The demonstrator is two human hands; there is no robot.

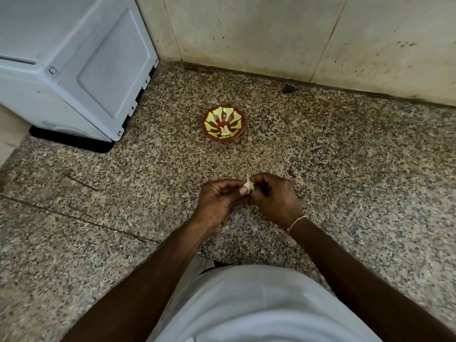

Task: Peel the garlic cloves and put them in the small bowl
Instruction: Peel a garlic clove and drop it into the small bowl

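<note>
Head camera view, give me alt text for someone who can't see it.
Both hands, the left hand and the right hand, pinch a garlic clove between them above a speckled stone floor. Farther ahead sits a small red and yellow bowl holding pale garlic pieces, near a grey appliance and the wall.

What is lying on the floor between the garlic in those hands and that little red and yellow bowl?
Nothing visible. The left hand and right hand pinch a pale garlic clove between them. From there to the small red bowl with yellow petal pattern there is only bare speckled granite floor. The grey appliance stands off to the left.
</note>
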